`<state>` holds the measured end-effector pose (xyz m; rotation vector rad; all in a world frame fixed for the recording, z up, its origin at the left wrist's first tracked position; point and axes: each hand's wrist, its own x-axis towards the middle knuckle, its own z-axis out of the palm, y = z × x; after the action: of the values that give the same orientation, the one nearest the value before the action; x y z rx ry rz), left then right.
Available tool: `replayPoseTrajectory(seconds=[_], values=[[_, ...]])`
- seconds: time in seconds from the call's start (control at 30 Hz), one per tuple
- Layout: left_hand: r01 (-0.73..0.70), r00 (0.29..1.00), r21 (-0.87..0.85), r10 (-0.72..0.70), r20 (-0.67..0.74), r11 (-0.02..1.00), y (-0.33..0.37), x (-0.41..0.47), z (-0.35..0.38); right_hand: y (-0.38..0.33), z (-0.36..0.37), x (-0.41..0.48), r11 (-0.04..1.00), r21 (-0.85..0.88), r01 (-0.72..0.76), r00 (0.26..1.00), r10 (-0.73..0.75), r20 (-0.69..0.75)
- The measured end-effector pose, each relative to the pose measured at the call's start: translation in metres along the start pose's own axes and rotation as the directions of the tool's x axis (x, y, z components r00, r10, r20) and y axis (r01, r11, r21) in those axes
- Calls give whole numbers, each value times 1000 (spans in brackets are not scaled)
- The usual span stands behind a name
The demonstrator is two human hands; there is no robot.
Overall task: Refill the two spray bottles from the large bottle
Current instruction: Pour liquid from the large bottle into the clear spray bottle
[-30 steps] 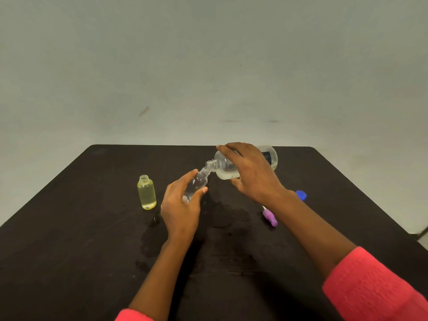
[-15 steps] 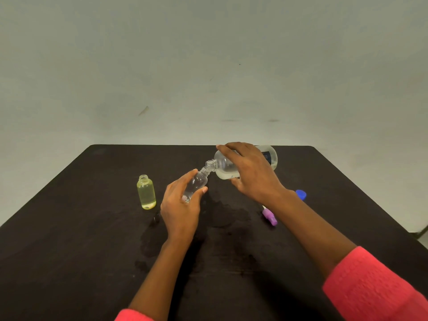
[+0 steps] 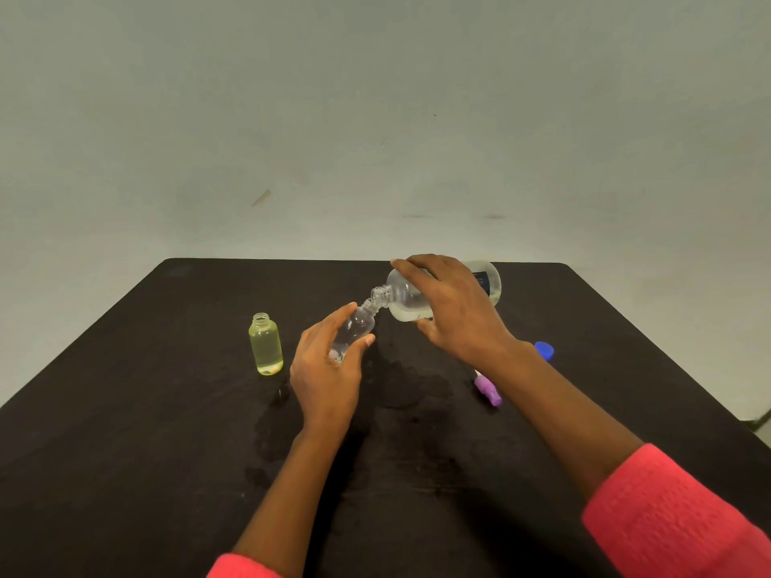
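- nearest the camera, your pink right sleeve and left sleeve frame the bottom edge, with both bare forearms reaching out over a black table.
- between your arms, a wet patch darkens the tabletop, and smaller damp marks trail toward the near left.
- your left hand is wrapped round a clear bottle, fingers curled over its far side and thumb pressed to the near side. the bottle sits mid-table, tilted, its open neck pointing up and to the right.
- just beside your right forearm, on its inner side, a purple spray head lies flat on the table.
- left of your left hand and apart from it, a yellow bottle stands upright and uncapped, with pale yellow liquid reaching nearly to its shoulder.
- a blue cap rests just past your right wrist on the outer side, partly hidden by it.
- your right hand clasps the large bottle from above, fingers draped over its shoulder and thumb beneath. the bottle is tipped almost onto its side over the far centre of the table, its mouth meeting the clear bottle's neck. clear liquid pools along its lower side, and a dark label shows near its base.
- behind the table rises a plain pale wall with a few scuffs.
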<state>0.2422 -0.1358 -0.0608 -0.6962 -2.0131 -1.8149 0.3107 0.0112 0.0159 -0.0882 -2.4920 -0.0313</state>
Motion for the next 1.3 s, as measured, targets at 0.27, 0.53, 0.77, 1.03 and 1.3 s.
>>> replayPoseTrajectory(seconds=[0.27,0.53,0.77,1.03,1.3], values=[[3,1000,-4,-3,2,1000,0,0,-1,0,1,0,1000,1,5,1000,-5,-3],[16,1000,-18,-16,3,1000,1,0,0,0,0,0,1000,7,10,1000,-10,-6],[14,1000,-31,-14,3,999,0,0,0,0,0,1,1000,6,9,1000,-9,-5],[10,1000,-29,-10,0,1000,2,-1,1,1,0,1,1000,9,16,1000,-16,-1],[11,1000,-25,-11,0,1000,1,-1,1,1,-1,1,1000,6,22,1000,-22,2]])
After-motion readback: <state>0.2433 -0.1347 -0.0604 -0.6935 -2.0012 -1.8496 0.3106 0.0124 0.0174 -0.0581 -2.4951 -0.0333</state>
